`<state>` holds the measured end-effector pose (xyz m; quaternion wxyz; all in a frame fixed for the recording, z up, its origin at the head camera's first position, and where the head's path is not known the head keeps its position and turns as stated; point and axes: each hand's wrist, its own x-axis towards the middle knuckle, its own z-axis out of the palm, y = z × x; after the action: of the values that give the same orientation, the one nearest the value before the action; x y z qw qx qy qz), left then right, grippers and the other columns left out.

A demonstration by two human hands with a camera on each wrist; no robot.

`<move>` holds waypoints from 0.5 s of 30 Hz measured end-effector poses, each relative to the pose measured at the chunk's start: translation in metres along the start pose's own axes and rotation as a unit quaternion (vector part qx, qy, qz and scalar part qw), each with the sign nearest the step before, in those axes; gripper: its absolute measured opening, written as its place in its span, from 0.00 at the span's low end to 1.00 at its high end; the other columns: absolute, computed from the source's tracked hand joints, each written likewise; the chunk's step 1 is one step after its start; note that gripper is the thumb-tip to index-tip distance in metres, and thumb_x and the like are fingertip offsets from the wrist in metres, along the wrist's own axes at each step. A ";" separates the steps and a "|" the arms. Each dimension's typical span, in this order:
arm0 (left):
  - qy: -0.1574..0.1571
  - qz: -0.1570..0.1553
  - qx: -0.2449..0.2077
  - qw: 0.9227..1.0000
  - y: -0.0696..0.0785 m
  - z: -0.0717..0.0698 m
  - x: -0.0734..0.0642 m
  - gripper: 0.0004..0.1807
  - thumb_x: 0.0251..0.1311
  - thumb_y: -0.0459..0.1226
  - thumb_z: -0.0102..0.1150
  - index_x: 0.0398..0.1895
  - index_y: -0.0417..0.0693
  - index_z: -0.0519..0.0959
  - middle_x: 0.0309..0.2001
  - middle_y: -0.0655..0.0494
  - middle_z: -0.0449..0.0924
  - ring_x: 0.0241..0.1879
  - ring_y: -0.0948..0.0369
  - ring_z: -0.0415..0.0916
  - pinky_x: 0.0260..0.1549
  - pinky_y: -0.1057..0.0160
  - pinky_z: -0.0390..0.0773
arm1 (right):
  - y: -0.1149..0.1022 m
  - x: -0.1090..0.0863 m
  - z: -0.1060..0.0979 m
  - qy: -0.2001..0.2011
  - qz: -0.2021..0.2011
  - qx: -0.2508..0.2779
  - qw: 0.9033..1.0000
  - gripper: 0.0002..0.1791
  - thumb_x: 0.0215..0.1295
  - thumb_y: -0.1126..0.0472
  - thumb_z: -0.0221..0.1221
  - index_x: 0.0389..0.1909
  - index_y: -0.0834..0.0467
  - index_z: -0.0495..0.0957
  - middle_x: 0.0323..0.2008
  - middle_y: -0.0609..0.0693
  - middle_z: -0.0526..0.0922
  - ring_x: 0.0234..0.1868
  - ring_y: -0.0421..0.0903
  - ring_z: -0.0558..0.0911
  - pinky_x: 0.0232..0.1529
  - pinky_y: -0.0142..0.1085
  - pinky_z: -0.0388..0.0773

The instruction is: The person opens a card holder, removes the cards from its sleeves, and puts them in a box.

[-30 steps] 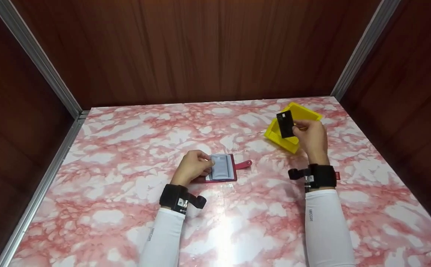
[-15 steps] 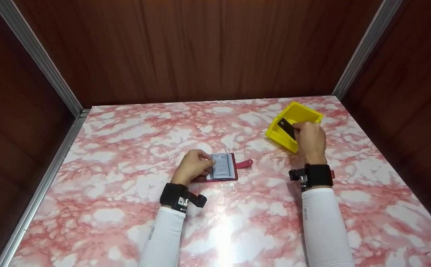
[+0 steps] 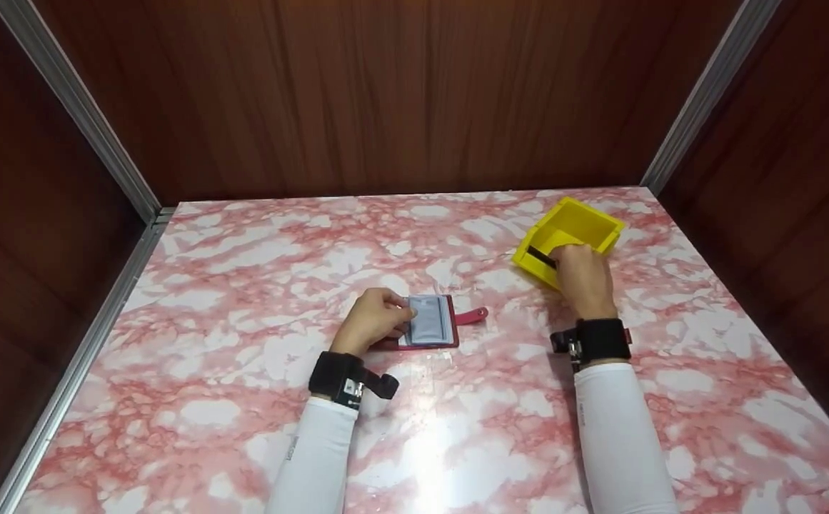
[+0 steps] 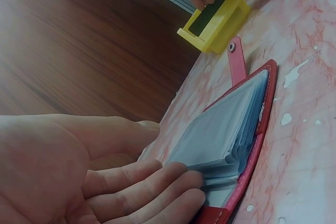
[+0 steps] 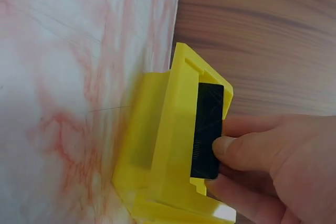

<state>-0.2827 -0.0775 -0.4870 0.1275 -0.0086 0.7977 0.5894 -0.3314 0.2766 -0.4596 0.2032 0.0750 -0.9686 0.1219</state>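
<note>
In the head view a small card holder with a red cover and clear plastic sleeves lies spread open on the table. My left hand is at its left side, fingertips touching the edge of the sleeves. The left wrist view shows that hand's thumb apart from its other fingers. My right hand pinches a black card between thumb and fingers. It holds the card at the opening of a yellow plastic bin, overlapping the bin's front rim. The fingers behind the card are partly hidden.
The card holder's pink snap strap points right towards the yellow bin. The marbled red-and-white table is bounded by dark wooden panels at the back and sides. Both wrists wear black camera straps.
My right hand has lowered the black card into the bin's opening, tipping it from face-on to nearly edge-on. The left hand and the card holder have stayed put.
</note>
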 end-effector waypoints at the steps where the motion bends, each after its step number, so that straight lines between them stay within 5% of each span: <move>1: 0.000 0.001 0.000 1.000 0.000 0.000 0.000 0.12 0.68 0.34 0.69 0.49 0.35 0.83 0.38 0.48 0.88 0.31 0.61 0.85 0.34 0.66 0.90 | 0.000 0.000 0.001 -0.005 -0.001 -0.002 1.000 0.13 0.76 0.76 0.56 0.46 0.69 0.90 0.43 0.70 0.91 0.40 0.68 0.91 0.43 0.63 0.89; 15: -0.004 -0.003 0.004 1.000 -0.001 0.000 0.000 0.11 0.66 0.33 0.71 0.46 0.37 0.82 0.33 0.55 0.84 0.29 0.62 0.84 0.32 0.68 0.89 | 0.003 0.001 0.008 -0.011 0.010 -0.023 1.000 0.13 0.75 0.77 0.55 0.46 0.70 0.89 0.42 0.72 0.90 0.40 0.72 0.90 0.42 0.64 0.88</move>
<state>-0.2827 -0.0773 -0.4881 0.1325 -0.0077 0.7993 0.5861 -0.3355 0.2778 -0.4668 0.1931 0.0619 -0.9740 0.1010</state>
